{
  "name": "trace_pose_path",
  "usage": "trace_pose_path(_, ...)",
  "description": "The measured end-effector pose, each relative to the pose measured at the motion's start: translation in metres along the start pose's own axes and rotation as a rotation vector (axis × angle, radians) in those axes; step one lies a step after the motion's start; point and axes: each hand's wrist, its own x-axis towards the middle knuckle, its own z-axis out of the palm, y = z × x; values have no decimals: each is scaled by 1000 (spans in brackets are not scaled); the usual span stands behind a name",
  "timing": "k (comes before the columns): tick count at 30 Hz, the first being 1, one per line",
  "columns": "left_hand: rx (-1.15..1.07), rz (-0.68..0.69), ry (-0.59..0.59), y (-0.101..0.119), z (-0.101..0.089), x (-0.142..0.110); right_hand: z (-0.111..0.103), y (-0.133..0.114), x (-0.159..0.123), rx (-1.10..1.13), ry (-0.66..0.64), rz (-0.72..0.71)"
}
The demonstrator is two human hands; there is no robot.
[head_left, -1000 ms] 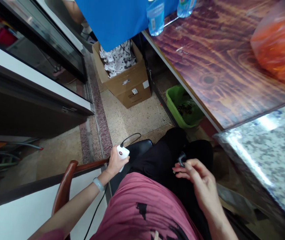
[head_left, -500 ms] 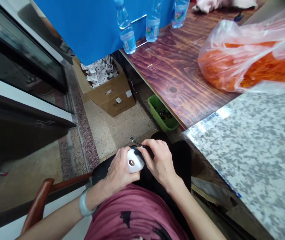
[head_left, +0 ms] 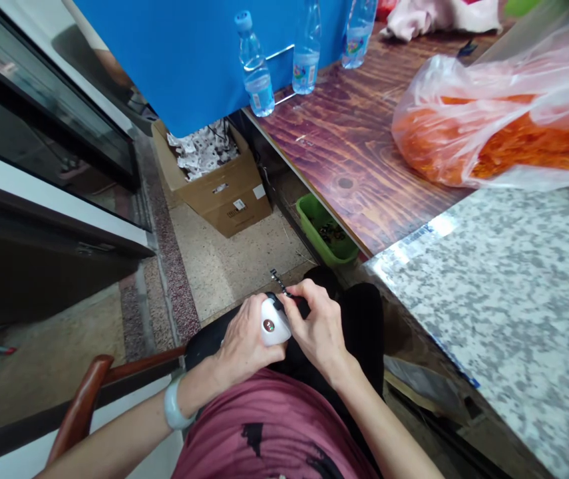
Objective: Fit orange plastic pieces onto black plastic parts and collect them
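My left hand [head_left: 244, 342] is closed round a small white rounded device [head_left: 273, 324] with a dark red dot on it, held over my lap. My right hand [head_left: 317, 326] meets it from the right, fingers pinched on a small black piece at the device's top end. A thin black cable end [head_left: 279, 282] sticks up just above the fingers. A pale bangle sits on my left wrist. I am seated, in black trousers and a maroon shirt.
A wooden chair arm [head_left: 82, 409] curves at the lower left. A wood-grain table [head_left: 364, 146] carries water bottles [head_left: 257, 70] and a bag of orange shreds [head_left: 504, 133]. A speckled slab [head_left: 514, 293] is at right. On the floor stand a cardboard box [head_left: 219, 183] and a green bin [head_left: 327, 233].
My left hand brought the white device from the chair arm to my lap. My right hand moved left onto it with the black piece. The view swung up toward the table.
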Motion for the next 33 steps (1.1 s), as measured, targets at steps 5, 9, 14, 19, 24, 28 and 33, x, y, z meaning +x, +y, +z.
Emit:
trace_pose_path(5,-61,-34,4,-11,3,11,-6,1,18,40,-23,7)
trace_pose_path(9,-48,-131,28,-35,8,14,-27,1,22,132,212,-12)
trace_pose_path(14,-3,-346,56,-90,20,11,-47,14,-9,179,243,121)
trace_pose_path(19,24,-632,46,-155,41,-2,-50,37,-55,181,145,330)
trace_pose_path(24,14,-779,25,-199,64,-23,-57,44,-77,193,157,458)
trace_pose_path(28,37,-822,33,-216,75,-37,-61,40,-77,191,179,482)
trace_pose_path(33,71,-877,48,-220,86,-46,-56,37,-79,199,165,481)
